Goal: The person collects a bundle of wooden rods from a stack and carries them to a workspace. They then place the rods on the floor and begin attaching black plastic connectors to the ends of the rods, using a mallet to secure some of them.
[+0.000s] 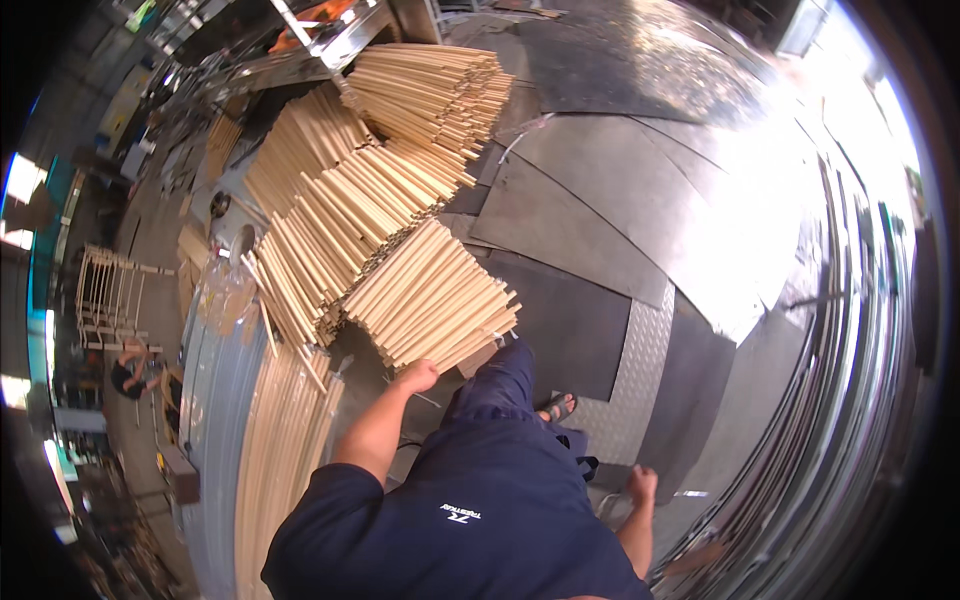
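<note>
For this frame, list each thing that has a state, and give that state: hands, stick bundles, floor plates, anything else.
left hand: closed, empty, beside the nearest bundle
right hand: hanging free, empty
nearest bundle of wooden sticks: lying flat, tied
other stick bundles: stacked crosswise in a heap
loose long sticks: laid side by side
metal floor plates: flat, overlapping
wooden rack: assembled, lying on the floor

Stick bundles [430, 305] before left hand [418, 377]

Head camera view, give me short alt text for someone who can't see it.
Looking down, a person in dark blue clothes walks on grey metal floor plates, left hand near a bundle of pale wooden sticks, right hand empty at their side. More stick bundles are stacked beyond.
</note>
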Demonstrator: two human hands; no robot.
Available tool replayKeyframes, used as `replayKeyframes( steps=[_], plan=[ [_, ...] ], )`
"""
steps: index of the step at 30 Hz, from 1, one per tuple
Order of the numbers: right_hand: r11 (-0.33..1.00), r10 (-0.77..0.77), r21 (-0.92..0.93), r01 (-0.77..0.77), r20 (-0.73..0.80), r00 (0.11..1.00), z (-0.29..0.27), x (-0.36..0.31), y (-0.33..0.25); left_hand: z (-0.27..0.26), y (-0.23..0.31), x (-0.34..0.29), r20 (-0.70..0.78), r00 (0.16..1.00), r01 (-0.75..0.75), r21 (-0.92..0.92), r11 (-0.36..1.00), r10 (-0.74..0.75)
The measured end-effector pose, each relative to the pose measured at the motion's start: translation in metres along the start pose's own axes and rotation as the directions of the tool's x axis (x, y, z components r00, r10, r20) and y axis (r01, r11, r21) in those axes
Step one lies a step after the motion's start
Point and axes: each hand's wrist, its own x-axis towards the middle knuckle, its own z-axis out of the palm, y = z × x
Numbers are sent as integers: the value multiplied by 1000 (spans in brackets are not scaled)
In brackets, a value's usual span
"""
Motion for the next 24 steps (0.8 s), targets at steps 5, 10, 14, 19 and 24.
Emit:
replayKeyframes(
  steps=[5,10,14,19,24],
  plan=[
    [984,-168,-67,162,-89,982,-72,179,-255,10,35,-1,-71,961,252,-158,955,-266],
    [927,-363,-118,355,-50,930,-38,264,-436,32,79,86,191,937,326,-176,929,-293],
    [991,-122,-38,131,181,976,30,275,-491,-22,161,183,236,918,326,12,945,-319],
    [955,215,-267,-131,315,925,57,304,-520,-182,352,308,-244,970,-102,-382,918,6],
    [868,90,-487,102,355,931,36,430,-520,-305,455,417,-468,874,-406,-555,726,130]
  ],
)
